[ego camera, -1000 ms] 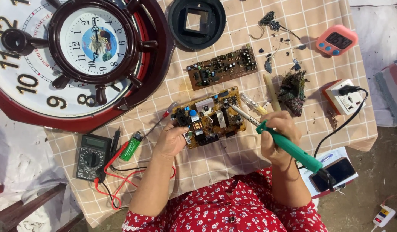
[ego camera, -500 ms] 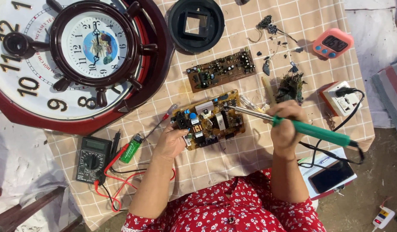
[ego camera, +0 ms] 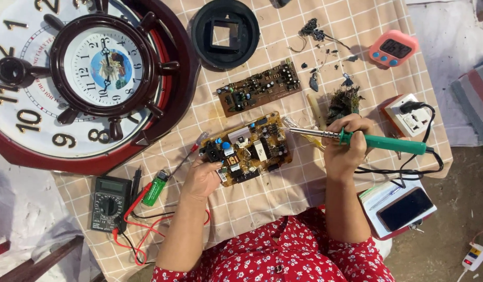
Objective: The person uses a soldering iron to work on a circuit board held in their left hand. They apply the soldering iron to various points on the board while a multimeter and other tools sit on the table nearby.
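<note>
Near the middle of the desk (ego camera: 304,188) lies a yellow circuit board (ego camera: 248,148). The left hand (ego camera: 202,177) grips its near left corner; the right hand (ego camera: 345,145) is closed around a green-handled soldering iron (ego camera: 367,140), whose tip rests at the board's right edge.

Bright, even daylight fills the frame. Shadows are soft and short, falling just to the left of the black round housing (ego camera: 225,33) at upper centre. Focus is sharp throughout, with no motion blur. The white cloth (ego camera: 450,47) at upper right looks slightly overexposed.
</note>
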